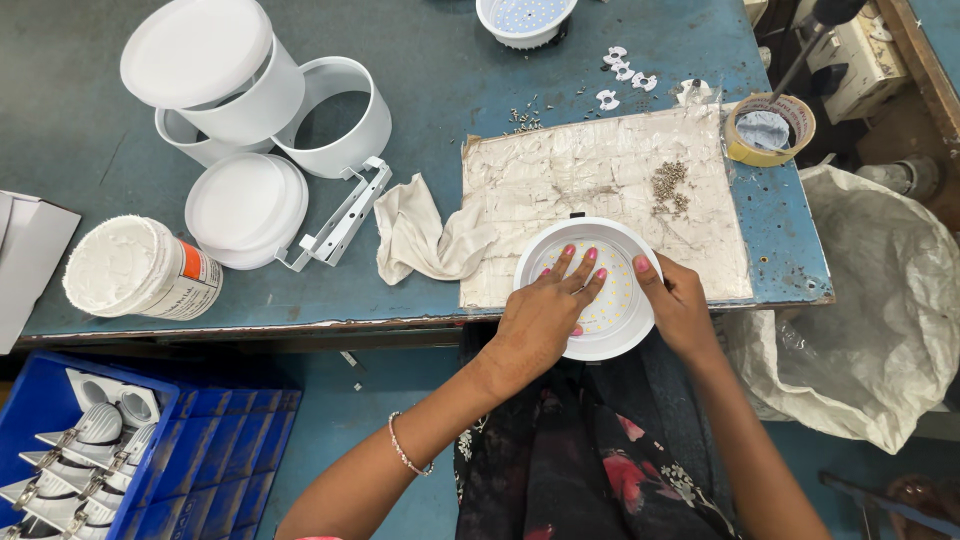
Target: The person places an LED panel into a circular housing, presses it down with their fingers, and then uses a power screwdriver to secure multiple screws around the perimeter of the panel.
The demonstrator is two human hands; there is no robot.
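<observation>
Both hands' fingers (578, 268) press inside the white lamp housing (588, 288).

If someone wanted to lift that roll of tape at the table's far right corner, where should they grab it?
Grip the tape roll from above, one finger inside its open core and the thumb on the outer wall. It lies flat on the blue table, ring facing up. A dark rod slants over its far side, so come from the near side.

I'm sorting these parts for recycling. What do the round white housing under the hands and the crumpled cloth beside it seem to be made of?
The round white housing looks like painted metal or moulded plastic: smooth, even matte white wall, thin rim; the look leaves it open. The crumpled cloth looks like soft woven cotton: off-white, limp, deeply folded. The left hand presses inside the housing; the right hand grips its rim.
</observation>
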